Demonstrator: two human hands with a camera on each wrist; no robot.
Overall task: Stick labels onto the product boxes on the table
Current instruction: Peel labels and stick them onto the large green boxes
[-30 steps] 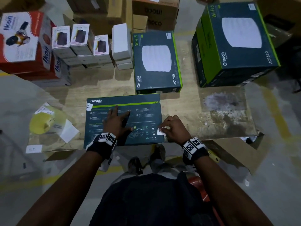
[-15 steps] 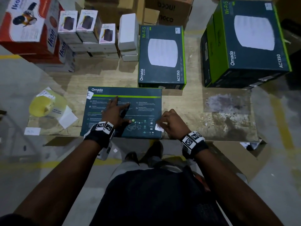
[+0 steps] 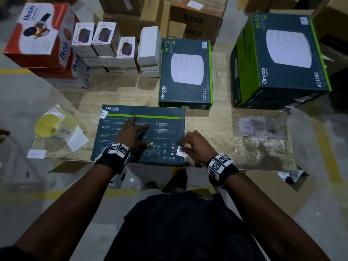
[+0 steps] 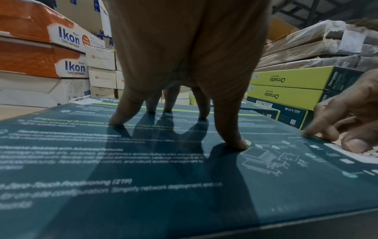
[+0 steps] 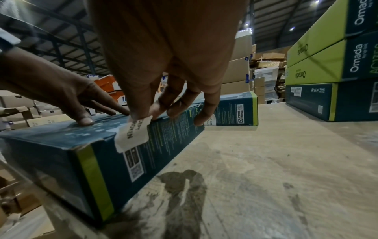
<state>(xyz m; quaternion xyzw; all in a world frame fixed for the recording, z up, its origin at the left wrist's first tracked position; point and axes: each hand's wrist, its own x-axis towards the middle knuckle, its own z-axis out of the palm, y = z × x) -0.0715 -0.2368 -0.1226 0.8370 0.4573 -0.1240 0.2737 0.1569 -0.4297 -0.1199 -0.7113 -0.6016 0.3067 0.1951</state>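
A flat dark teal Omada box (image 3: 165,127) lies back-up at the near edge of the wooden table (image 3: 212,125). My left hand (image 3: 139,129) presses down on its top with spread fingers (image 4: 235,142). My right hand (image 3: 188,146) is at the box's near right corner. Its thumb (image 5: 139,113) presses a white printed label (image 5: 132,137) that folds over the top edge onto the side wall. The other fingers (image 5: 204,116) hang beside that wall. The same label (image 3: 181,152) shows partly under the hand in the head view. A second white label (image 3: 103,113) sits on the far left corner.
A yellow label roll (image 3: 50,125) with loose white backing lies at the table's left. Another Omada box (image 3: 186,72) lies just behind, a taller stack (image 3: 282,59) at right. Small white boxes (image 3: 116,46) and red Ikon boxes (image 3: 37,34) line the back left.
The head view has shifted a little. Both hands stay on the box. More of the white label shows beside the right hand's fingers now.
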